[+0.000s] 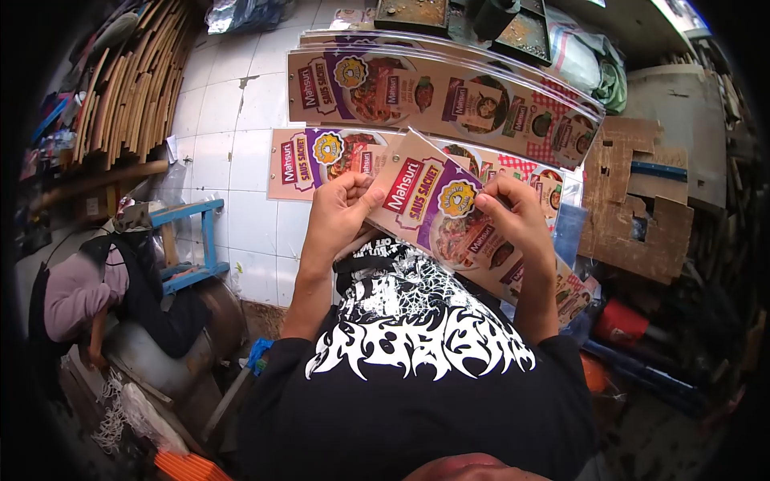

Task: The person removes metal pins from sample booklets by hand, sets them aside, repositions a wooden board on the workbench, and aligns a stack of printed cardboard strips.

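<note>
A long printed strip point(429, 210) marked "Mahsuri Saus Sachet" slants across in front of my chest, its far end lower right. My left hand point(343, 210) pinches its left edge between thumb and fingers. My right hand point(513, 215) grips the upper edge further along, thumb on the printed face and fingers curled. Just behind, a similar strip point(295, 166) lies flat on the white tiles, partly covered by the held one and my hands. Farther back rests a stack of matching strips point(437, 94), their edges slightly fanned.
Dark trays point(413, 14) stand beyond the stack. Cut cardboard point(638, 200) and a white sack point(573, 52) lie at right. On the left are piled brown slats point(132, 88), a blue frame point(192, 244) and another person point(84, 297), seated and leaning over.
</note>
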A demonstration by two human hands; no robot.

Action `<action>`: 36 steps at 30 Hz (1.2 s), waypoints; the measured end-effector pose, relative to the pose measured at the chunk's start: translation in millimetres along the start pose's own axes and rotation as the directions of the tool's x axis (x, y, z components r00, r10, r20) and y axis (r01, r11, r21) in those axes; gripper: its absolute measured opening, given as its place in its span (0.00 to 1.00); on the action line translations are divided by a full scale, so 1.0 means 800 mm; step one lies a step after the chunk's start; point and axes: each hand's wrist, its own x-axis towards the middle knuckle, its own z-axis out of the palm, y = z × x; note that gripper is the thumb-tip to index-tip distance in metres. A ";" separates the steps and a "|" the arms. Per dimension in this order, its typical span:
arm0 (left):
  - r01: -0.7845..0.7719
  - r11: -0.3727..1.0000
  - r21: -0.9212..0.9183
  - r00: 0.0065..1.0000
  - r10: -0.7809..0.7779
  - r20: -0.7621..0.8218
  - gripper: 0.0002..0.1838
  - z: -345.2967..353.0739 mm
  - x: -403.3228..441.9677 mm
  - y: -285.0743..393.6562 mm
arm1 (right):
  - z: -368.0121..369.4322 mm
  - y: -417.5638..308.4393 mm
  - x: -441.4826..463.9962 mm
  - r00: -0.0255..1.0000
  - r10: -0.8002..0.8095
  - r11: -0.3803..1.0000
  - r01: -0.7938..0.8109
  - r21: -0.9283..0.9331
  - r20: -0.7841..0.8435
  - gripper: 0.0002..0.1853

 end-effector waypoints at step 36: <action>-0.062 0.998 -0.032 0.994 0.064 0.090 0.10 0.025 -0.027 0.032 | 0.032 0.020 -0.028 0.972 -0.199 0.976 0.184 0.117 0.125 0.05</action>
